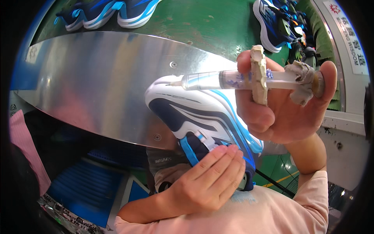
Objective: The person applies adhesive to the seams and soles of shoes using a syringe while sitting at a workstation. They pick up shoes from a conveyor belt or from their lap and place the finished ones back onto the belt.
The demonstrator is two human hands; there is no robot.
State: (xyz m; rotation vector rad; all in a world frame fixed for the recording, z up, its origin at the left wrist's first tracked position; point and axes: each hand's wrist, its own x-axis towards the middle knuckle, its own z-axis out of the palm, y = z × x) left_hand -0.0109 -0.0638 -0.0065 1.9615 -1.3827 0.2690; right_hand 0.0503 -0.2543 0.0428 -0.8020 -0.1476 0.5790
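Observation:
In my right hand [286,117] is a clear syringe [202,80], lying roughly level with its needle pointing left. My fingers wrap round its barrel and my thumb is at the plunger end. Grey-white lumpy wrapping covers the finger grip and part of the plunger. Under the syringe is a sneaker [167,113] in navy, white and light blue, its toe pointing up and left. The needle tip is over the white toe edge; I cannot tell whether it touches. My left hand [206,181] grips the sneaker near its collar, fingers lying together across the upper.
A shiny metal plate [89,78] with a curved edge spans the left and middle. Beyond it on a green surface [198,23] stand several similar sneakers [134,13], with more shoes [272,29] at the far right beside a white rail [346,35]. A blue crate [83,191] is lower left.

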